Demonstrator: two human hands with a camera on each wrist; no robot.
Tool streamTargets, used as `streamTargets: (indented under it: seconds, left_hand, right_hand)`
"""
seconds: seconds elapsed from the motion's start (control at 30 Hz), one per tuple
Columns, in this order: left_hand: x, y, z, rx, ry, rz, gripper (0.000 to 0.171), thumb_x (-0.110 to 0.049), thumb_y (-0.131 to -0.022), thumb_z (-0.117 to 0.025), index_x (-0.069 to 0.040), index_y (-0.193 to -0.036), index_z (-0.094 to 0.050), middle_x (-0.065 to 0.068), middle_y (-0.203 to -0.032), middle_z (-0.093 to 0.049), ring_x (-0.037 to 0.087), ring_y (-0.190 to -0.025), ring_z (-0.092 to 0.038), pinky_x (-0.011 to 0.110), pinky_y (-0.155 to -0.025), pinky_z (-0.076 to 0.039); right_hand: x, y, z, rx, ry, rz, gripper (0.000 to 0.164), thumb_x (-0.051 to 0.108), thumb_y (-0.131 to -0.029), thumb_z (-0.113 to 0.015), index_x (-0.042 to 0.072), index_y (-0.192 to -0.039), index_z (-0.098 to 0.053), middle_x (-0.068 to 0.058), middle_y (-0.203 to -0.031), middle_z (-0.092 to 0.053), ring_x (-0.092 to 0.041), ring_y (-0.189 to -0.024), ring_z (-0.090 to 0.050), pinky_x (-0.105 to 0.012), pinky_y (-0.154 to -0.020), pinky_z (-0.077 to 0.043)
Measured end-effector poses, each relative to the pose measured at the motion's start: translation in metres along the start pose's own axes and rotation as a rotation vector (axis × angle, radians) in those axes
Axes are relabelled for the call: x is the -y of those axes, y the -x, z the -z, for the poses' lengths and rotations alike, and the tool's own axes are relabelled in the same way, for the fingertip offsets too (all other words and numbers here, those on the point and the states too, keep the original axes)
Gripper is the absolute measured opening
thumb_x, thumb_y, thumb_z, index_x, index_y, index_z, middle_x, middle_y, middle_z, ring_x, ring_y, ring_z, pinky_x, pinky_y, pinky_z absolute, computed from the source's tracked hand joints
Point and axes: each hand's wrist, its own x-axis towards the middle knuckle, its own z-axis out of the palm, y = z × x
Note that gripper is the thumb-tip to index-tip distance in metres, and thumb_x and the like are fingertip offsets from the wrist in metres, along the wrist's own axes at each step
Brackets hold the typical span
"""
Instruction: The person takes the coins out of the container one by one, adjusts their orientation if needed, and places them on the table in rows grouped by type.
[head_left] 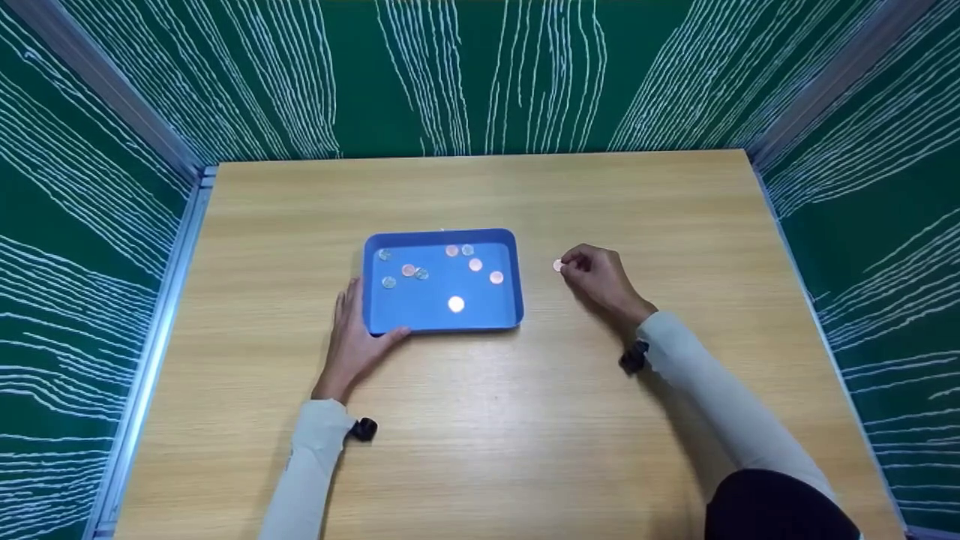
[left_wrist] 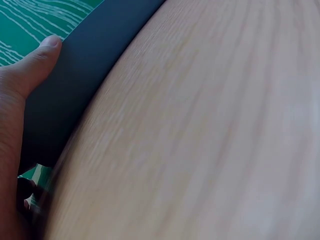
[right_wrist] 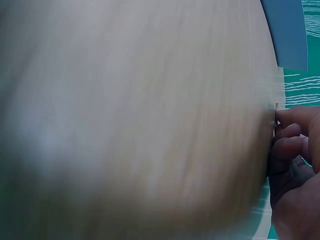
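A shallow blue tray (head_left: 420,319) lies on the wooden table with several copper-coloured coins (head_left: 475,265) and several silvery coins (head_left: 388,283) spread inside it. At its front left corner, my left hand (head_left: 356,337) holds the tray, fingers along the left side and thumb on the front rim. The left wrist view shows that thumb (left_wrist: 42,57) lying against the tray's dark-looking wall (left_wrist: 75,75). To the right of the tray, my right hand (head_left: 600,277) pinches a copper-coloured coin (head_left: 557,265) low over the table. In the right wrist view only the coin's thin edge (right_wrist: 276,107) shows at the fingertips.
The wooden table (head_left: 480,420) reaches back to a green panel (head_left: 480,75) with white wavy lines. Similar panels stand at both sides, with metal rails (head_left: 150,360) along the table's edges.
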Motion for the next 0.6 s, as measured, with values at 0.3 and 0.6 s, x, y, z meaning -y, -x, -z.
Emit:
streamTargets:
  seconds: [0.3, 0.6]
  left_hand:
    - [0.0, 0.0, -0.001, -0.001, 0.005, -0.001, 0.134, -0.062, -0.084, -0.091, -0.014, -0.179, -0.009, 0.017, -0.185, -0.008, 0.047, -0.169, 0.0, 0.069, -0.133, -0.009]
    - [0.004, -0.002, -0.003, -0.011, 0.012, -0.028, 0.131, -0.055, -0.086, -0.092, -0.01, -0.178, -0.011, 0.021, -0.184, -0.011, 0.049, -0.168, -0.003, 0.07, -0.133, -0.012]
  right_hand:
    - [0.0, 0.003, 0.001, -0.025, -0.025, 0.0, 0.011, 0.002, -0.1, -0.076, -0.001, -0.109, -0.081, -0.013, -0.094, -0.077, -0.017, -0.08, -0.063, -0.017, -0.069, -0.049]
    - [0.01, 0.004, 0.001, -0.022, -0.134, -0.065, 0.012, 0.006, -0.1, -0.079, -0.002, -0.109, -0.081, -0.017, -0.097, -0.076, -0.016, -0.08, -0.063, -0.017, -0.066, -0.05]
